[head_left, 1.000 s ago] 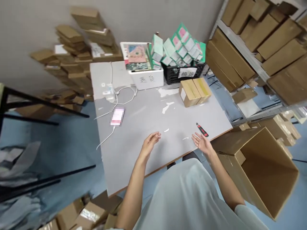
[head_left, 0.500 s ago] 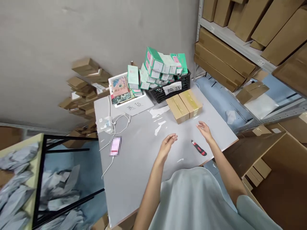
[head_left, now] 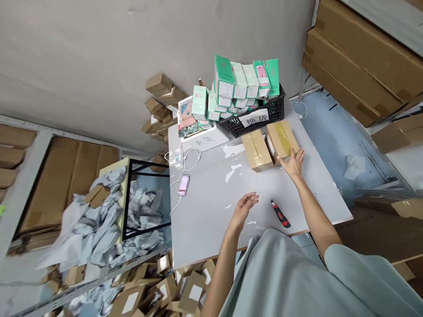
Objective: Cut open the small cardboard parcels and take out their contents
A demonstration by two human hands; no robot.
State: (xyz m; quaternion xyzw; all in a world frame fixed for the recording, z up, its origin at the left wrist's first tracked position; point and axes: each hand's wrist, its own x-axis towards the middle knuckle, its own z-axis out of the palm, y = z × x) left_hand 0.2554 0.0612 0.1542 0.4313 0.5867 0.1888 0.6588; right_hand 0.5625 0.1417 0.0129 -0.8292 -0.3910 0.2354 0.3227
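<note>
My right hand (head_left: 293, 164) has its fingers and thumb around the near end of the right-hand cardboard box (head_left: 280, 135), which has yellowish tape along its top. A second taped cardboard box (head_left: 257, 151) stands just to its left, with a narrow gap between them at the near side. Above the grey table (head_left: 205, 220) hovers my left hand (head_left: 245, 209), fingers loosely curved and apart, holding nothing. A red and black box cutter (head_left: 280, 214) lies between my two forearms, touched by neither hand.
Behind the boxes, a black crate (head_left: 280, 105) is piled with green and white boxes (head_left: 226, 81). A white tray (head_left: 211, 136) with books and boxes stands beside it. A phone (head_left: 184, 185) on a cable lies at the left. Shelves with large cartons (head_left: 360, 70) flank the right side.
My right hand has reached forward and taken hold of the right-hand box, which has separated slightly from the other. My left hand stays empty over the table. The view has turned.
</note>
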